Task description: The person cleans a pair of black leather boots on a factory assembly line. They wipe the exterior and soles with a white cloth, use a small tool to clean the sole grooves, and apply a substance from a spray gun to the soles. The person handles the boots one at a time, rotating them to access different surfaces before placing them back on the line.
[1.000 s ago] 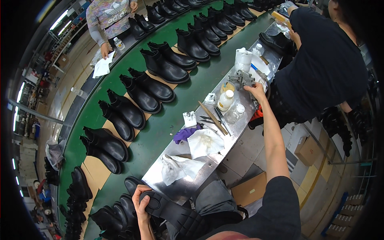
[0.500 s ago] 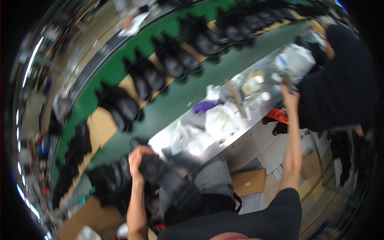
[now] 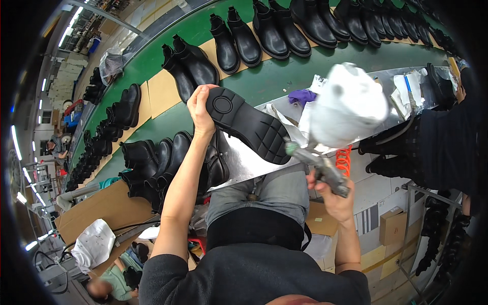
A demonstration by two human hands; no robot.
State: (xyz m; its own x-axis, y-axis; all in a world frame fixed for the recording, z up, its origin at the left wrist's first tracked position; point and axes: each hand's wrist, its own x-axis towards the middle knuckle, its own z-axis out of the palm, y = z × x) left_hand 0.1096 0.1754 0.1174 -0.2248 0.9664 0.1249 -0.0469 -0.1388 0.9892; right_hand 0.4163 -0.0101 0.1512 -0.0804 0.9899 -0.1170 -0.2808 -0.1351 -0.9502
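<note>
Black boot (image 3: 248,124), sole toward the camera: the left hand (image 3: 202,114) is gripping its heel, fingers closed, above a metal bench (image 3: 231,161). Spray gun (image 3: 329,174) (its white container (image 3: 351,101) blurred): the right hand (image 3: 335,201) is holding it, fingers curled around, nozzle facing the toe.

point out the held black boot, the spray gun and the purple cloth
held black boot (image 3: 248,123), head view, middle of its sole
spray gun (image 3: 329,174), head view, its grey metal body
purple cloth (image 3: 302,96), head view, its crumpled middle
</note>
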